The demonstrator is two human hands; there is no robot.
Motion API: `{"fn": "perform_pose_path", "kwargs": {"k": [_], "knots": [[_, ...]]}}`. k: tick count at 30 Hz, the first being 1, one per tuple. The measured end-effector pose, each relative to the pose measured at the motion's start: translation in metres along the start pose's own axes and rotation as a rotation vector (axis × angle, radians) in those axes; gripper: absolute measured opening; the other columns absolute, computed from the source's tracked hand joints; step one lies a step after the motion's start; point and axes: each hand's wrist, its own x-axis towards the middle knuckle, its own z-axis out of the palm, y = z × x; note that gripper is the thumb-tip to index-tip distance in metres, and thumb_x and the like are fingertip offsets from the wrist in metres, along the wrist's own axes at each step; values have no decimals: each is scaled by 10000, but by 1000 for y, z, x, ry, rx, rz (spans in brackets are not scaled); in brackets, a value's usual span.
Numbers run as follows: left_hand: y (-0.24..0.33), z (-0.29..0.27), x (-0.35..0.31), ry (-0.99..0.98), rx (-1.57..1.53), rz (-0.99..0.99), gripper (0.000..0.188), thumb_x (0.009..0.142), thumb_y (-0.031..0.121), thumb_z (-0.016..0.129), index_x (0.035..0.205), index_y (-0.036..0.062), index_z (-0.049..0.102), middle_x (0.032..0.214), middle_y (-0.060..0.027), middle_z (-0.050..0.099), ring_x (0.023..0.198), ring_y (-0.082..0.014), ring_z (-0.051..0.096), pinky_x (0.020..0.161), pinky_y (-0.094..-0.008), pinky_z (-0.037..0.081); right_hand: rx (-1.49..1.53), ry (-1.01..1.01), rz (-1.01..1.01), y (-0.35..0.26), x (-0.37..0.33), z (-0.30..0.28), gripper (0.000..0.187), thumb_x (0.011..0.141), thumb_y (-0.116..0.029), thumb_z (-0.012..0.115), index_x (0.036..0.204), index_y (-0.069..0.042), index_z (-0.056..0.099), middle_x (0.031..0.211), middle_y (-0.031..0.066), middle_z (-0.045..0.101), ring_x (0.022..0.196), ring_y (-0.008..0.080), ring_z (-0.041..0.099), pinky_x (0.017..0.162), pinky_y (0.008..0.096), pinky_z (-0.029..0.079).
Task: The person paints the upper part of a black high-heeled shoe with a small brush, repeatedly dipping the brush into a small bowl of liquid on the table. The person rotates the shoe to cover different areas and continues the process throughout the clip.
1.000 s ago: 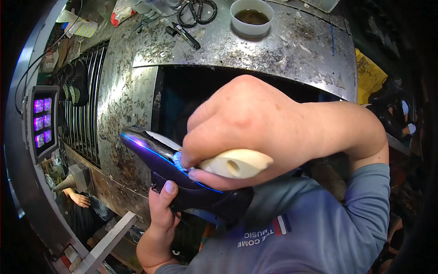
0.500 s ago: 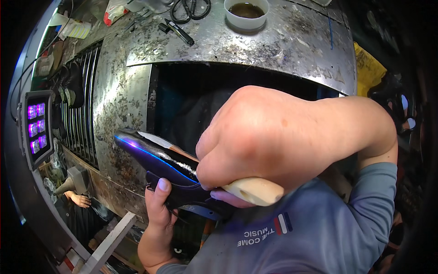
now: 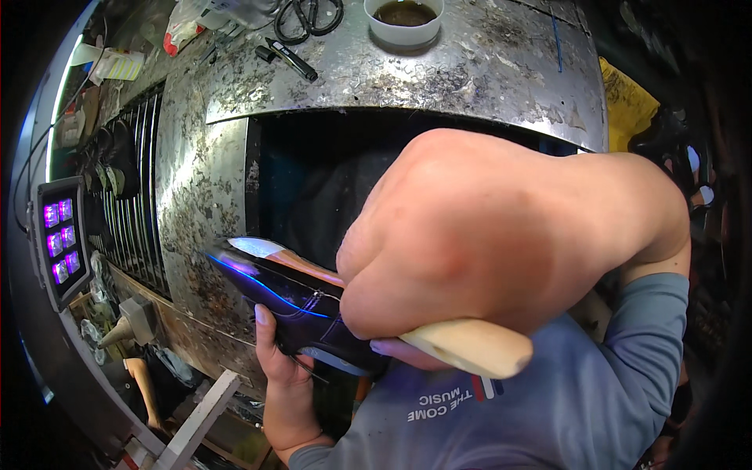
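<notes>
My left hand (image 3: 276, 345) wraps round a black shoe (image 3: 301, 323), thumb up along its side and the other fingers mostly hidden. The shoe's narrow end points up-left, and a glowing blue line runs along its upper edge. My right hand (image 3: 446, 235) makes a fist over the shoe's near end, shut on a wooden-handled tool (image 3: 474, 346). The thick pale handle sticks out below the fist. On its other side a long pointed piece, white at the tip and copper-brown behind, lies along the shoe; whether it is a blade or a brush cannot be made out.
A lamp (image 3: 61, 239) with purple lights stands at the left. Along the stained metal bench (image 3: 470, 86) are a white bowl (image 3: 403, 35) of brown liquid, a black marker (image 3: 291, 59) and black-handled scissors (image 3: 309, 19). Another person's arm (image 3: 141, 388) shows lower left, beyond a pale bar (image 3: 200, 415).
The shoe has turned, so more of its stitched side shows. My right fist and the tool's handle have shifted right, and my view has moved slightly.
</notes>
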Motion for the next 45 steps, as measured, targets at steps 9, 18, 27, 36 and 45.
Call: {"fn": "perform_pose_path", "kwargs": {"k": [9,18,27,36,45], "knots": [[-29,-6,10,-10,-235,-37,669,1047,578,448,1542,129,416,1501,-138,529,1346,-328,546,1144,-518,430,24,118,-84,0,0,2,251,723,-289,720,678,-120,540,658,10,530,586,231,595,498,355,462],[-33,1,9,-9,-358,-53,710,1041,624,409,1553,132,398,1504,-142,522,1382,-339,506,1179,-542,376,-109,25,-55,-19,2,-19,220,717,-251,722,696,-101,562,679,15,546,579,209,603,476,335,462],[-36,27,13,-64,-363,-109,733,1036,654,383,1553,135,399,1509,-143,518,1390,-343,495,1187,-552,360,-115,69,-92,-26,-2,-21,185,733,-199,739,742,-64,611,709,45,590,596,217,627,490,333,485],[-52,40,23,-124,-434,-204,732,1001,654,438,1520,138,440,1452,-118,551,1330,-310,535,1104,-501,433,-101,162,-132,-31,-2,-17,157,750,-146,755,788,-27,660,740,74,634,613,224,652,503,330,509],[-84,26,15,-238,-769,-320,692,958,578,561,1484,137,468,1377,-99,590,1230,-261,596,971,-408,514,-94,259,-172,-26,3,-13,139,766,-94,772,834,9,710,770,104,677,630,232,676,516,328,533]]}}
